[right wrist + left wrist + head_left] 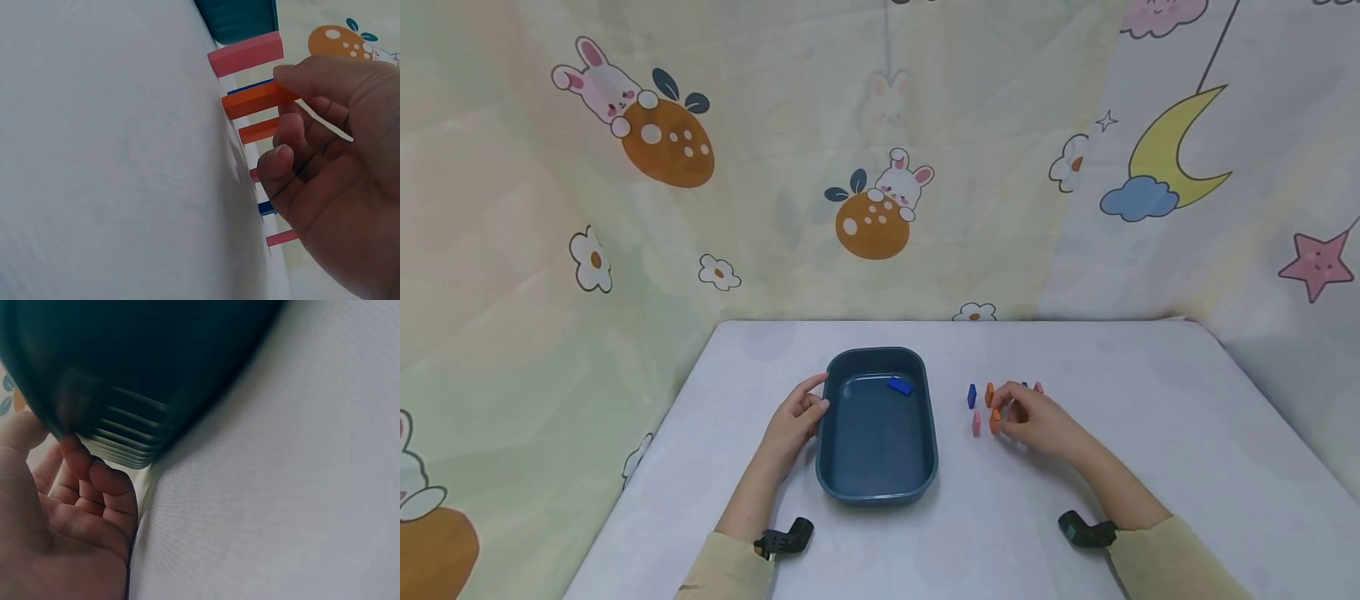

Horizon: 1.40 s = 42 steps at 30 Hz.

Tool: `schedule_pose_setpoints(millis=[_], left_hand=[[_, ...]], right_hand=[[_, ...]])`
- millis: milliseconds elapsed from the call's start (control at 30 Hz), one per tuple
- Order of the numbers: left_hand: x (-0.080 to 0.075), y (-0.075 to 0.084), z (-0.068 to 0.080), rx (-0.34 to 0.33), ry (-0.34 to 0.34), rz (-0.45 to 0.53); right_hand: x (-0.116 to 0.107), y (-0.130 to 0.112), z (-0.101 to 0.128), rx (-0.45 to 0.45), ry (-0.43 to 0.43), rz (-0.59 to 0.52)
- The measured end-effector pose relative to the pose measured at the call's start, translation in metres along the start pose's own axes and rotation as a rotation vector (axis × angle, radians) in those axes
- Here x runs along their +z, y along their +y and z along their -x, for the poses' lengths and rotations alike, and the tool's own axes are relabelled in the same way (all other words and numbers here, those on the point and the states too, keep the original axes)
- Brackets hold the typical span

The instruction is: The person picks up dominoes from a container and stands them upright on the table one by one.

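A dark blue-green plastic bin (876, 458) sits on the table, with one blue block (900, 386) lying inside near its far right. My left hand (796, 419) touches the bin's left side with fingertips and thumb; several of its fingers bend loosely beside the wall. To the right of the bin, my right hand (1037, 423) pinches an upright orange block (259, 101) between thumb and fingers. Close around it stand a pink block (976, 423), a blue block (972, 396) and another orange block (989, 394). More small blocks behind the hand are partly hidden.
A white cloth covers the table (1000, 542). Beyond the hand, a pink block (1038, 387) and a blue block (1025, 384) peek out. A printed curtain (775, 208) hangs behind the table's back edge. Each wrist wears a black camera (786, 537).
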State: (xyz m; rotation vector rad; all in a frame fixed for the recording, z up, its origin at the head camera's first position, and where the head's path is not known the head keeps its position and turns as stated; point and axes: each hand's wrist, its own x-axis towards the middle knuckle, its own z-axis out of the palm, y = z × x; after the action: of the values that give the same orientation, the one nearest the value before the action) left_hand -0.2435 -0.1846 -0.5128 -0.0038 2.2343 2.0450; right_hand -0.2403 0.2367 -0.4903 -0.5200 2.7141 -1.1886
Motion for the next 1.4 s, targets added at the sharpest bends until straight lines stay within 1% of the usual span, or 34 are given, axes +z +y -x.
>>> schedule_pose_setpoints(millis=[100, 233, 333, 433, 567, 667, 767, 867, 967, 1067, 1167, 1267, 1300, 1333, 1400], left_hand=[[0.000, -0.002, 0.001, 0.016, 0.009, 0.003], [0.001, -0.002, 0.002, 0.039, 0.013, 0.008], [0.002, -0.003, 0.002, 0.047, 0.011, 0.009], [0.002, -0.004, 0.002, 0.046, 0.012, 0.005], [0.002, -0.004, 0.002, 0.040, 0.012, 0.010], [0.001, -0.004, 0.001, 0.039, 0.006, 0.018], [0.001, -0.004, 0.001, 0.040, 0.007, 0.019], [0.002, -0.003, 0.001, 0.044, 0.007, 0.021], [0.002, -0.003, 0.003, 0.047, 0.002, 0.023], [0.002, -0.004, 0.005, 0.042, -0.004, 0.026], [0.001, -0.005, 0.005, 0.031, -0.006, 0.029], [0.001, -0.004, 0.005, 0.033, -0.013, 0.028], [0.001, 0.000, 0.006, 0.029, -0.019, 0.029], [0.001, 0.000, 0.006, 0.028, -0.021, 0.030], [0.000, 0.002, 0.006, 0.027, -0.023, 0.021]], right_hand=[[-0.002, -0.005, 0.001, -0.023, 0.006, 0.016], [-0.009, -0.017, 0.002, -0.058, 0.038, 0.055], [-0.014, -0.028, -0.001, -0.046, 0.046, 0.050], [-0.016, -0.037, -0.009, -0.033, 0.022, 0.022], [-0.012, -0.053, -0.024, -0.040, -0.019, -0.006], [-0.005, -0.074, -0.039, -0.067, -0.039, -0.007], [0.005, -0.097, -0.058, -0.126, -0.077, 0.007], [0.018, -0.117, -0.080, -0.166, -0.148, 0.036], [0.034, -0.131, -0.102, -0.157, -0.233, 0.081], [0.049, -0.138, -0.122, -0.128, -0.314, 0.118], [0.061, -0.139, -0.136, -0.097, -0.376, 0.146], [0.070, -0.139, -0.144, -0.072, -0.404, 0.165], [0.072, -0.139, -0.146, -0.068, -0.410, 0.169], [0.074, -0.139, -0.148, -0.070, -0.415, 0.170], [0.078, -0.138, -0.151, -0.076, -0.423, 0.143]])
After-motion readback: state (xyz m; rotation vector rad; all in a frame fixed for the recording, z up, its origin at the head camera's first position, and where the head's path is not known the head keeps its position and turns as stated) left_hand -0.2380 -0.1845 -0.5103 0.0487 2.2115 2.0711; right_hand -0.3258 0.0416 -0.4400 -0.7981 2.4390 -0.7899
